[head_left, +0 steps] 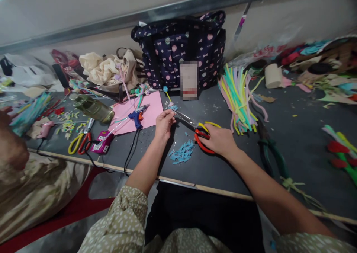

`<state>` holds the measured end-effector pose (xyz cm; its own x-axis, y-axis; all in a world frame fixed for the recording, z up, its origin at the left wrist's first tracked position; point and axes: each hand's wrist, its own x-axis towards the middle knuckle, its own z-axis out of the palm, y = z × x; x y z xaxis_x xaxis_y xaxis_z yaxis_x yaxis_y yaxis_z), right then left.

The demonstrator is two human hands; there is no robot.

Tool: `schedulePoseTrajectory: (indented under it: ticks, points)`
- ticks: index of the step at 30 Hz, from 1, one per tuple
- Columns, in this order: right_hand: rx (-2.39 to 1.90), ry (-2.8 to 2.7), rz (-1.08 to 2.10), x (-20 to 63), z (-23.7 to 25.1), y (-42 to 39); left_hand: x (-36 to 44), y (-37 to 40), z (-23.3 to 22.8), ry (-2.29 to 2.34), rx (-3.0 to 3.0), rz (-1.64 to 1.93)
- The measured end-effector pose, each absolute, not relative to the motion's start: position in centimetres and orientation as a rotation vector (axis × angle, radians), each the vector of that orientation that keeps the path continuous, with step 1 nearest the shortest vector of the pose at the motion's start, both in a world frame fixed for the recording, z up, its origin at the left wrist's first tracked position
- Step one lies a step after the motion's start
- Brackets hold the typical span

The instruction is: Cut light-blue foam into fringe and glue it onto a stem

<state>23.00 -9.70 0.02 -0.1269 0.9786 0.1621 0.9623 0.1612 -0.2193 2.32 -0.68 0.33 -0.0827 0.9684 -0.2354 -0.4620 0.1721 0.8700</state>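
Head view: two hands snip pale blue foam over a dark grey table [292, 134].

From the left: yellow-and-red scissors lying flat [79, 141], a blue glue gun [137, 117] on pink paper [152, 109]. The left hand [164, 123] pinches a small pale blue foam piece [172, 106]; the right hand [220, 139] grips red-and-yellow-handled scissors [195, 126], blades at the piece. Blue foam clippings [182, 152] lie below. Behind, a polka-dot bag's label [189, 80] is blurred, unreadable.

bare table [292, 134] betw. foam strips [237, 96] & pliers [272, 152]; glue gun [138, 116] + cord block left.
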Motion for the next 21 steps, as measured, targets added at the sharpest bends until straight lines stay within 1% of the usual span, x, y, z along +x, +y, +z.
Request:
schedulePoseTrajectory:
  ticks: [11, 17, 21]
  points:
    - [-1.826, -2.174, 0.130, 23.32, -0.83, -9.55, 2.30, -0.63, 0.45, 1.050, 0.627, 1.328]
    - [-1.746, -2.175, 0.199, 23.45, -0.31, -9.72, 2.39, -0.64, 0.51, 1.061, 0.607, 1.310]
    - [-1.786, -2.162, 0.215, 23.33, -0.29, -9.68, 2.50, -0.68, 0.45, 1.046, 0.628, 1.296]
